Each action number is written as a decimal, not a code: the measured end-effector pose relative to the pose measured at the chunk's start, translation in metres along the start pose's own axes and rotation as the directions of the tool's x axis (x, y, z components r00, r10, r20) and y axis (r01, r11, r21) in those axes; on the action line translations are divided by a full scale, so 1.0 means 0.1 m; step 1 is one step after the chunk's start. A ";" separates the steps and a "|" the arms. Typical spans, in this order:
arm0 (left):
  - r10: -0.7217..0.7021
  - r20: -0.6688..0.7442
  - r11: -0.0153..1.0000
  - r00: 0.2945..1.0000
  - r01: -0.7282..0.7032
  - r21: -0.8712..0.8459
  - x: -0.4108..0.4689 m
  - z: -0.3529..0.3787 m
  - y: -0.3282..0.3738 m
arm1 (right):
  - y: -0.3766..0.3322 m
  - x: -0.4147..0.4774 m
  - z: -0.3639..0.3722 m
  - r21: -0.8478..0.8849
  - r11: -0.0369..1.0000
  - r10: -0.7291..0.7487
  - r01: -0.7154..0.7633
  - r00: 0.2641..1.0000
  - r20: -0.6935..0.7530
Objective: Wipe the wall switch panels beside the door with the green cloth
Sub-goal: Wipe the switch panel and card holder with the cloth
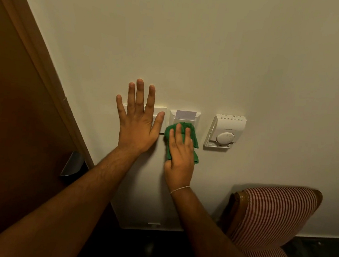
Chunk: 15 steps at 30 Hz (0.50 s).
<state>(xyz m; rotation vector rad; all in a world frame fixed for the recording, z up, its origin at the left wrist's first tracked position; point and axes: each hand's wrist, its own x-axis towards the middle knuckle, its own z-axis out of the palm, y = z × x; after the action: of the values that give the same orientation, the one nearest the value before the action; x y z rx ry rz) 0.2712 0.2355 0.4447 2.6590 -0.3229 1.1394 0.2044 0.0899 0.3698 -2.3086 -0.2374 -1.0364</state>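
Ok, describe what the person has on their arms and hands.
Both forearms are bare, with no sleeves showing in the frame. The left hand has no glove, ring or watch to be seen. The right hand is also ungloved; a thin white thread is tied around its wrist.

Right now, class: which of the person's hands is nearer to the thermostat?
The right hand, pressing the green cloth just left of the thermostat. The left hand lies flat further left, over the switch panel.
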 end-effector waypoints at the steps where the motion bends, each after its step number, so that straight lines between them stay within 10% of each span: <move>1: -0.001 0.001 1.000 1.000 0.001 0.002 0.00 0.00 0.00 | -0.04 0.03 0.02 0.011 1.000 -0.021 0.021 1.000 0.003; 15: 0.000 -0.006 1.000 1.000 0.000 0.002 -0.01 -0.01 0.01 | -0.09 0.15 -0.11 0.016 0.995 -0.096 0.095 0.995 0.014</move>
<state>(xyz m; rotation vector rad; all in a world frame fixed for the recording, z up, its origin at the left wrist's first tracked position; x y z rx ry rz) 0.2695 0.2348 0.4451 2.6565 -0.3207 1.1486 0.2042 0.0900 0.3905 -2.3117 -0.3637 -1.0605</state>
